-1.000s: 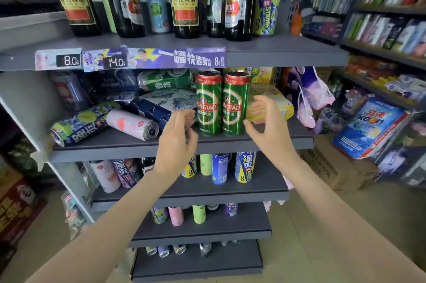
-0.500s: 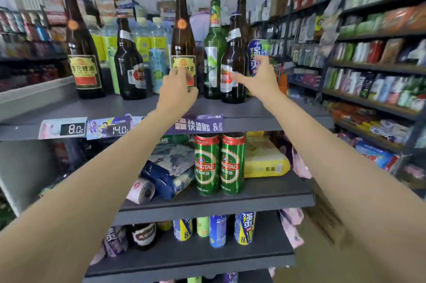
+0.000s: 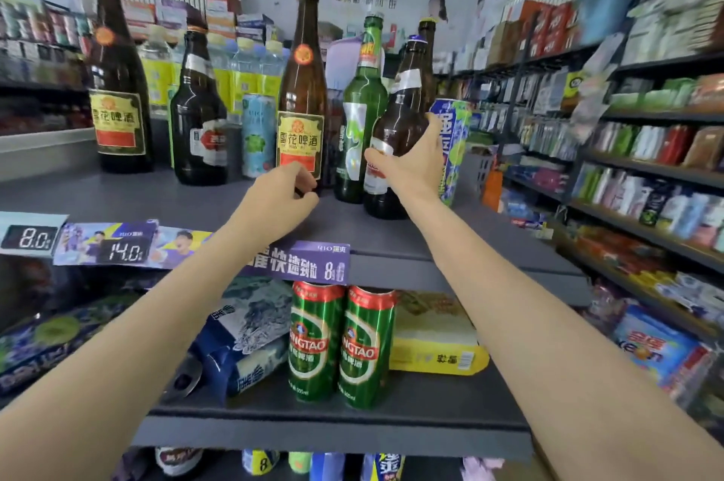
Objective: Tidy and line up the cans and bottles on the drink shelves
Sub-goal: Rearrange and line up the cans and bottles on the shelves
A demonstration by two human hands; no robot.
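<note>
Both hands have come up from the two green Tsingtao cans [image 3: 341, 345] on the middle shelf to the grey top shelf [image 3: 156, 202]; the view has tilted up with them. EARLIER frame half a second back: the right hand was only nearing the short bottle, now it has it.

Right hand [image 3: 411, 163]: fingers and thumb curled round the lower body of a short brown glass bottle with a white and red label [image 3: 397, 128]. Bottle leans left, neck toward the green glass bottle [image 3: 358, 128] beside it, base near the shelf's front. Judgement: tilted because it is being lifted or walked into line, not at rest.

Left hand [image 3: 280, 192]: fingers curled at the foot of the tall brown glass bottle with a yellow and red label [image 3: 301, 108], which stands upright. Fingertips appear to touch the base; whether they truly grip it I cannot tell. Likely steadying it while the neighbour moves.

Blue and green tall can [image 3: 454, 151] stands just behind the right hand, at the right end of the row.

Further left: a second tall brown bottle with yellow label [image 3: 117, 89], a squat dark bottle [image 3: 200, 116] and a pale blue can [image 3: 257, 136], unevenly spaced front to back. Row not yet straight.
</note>
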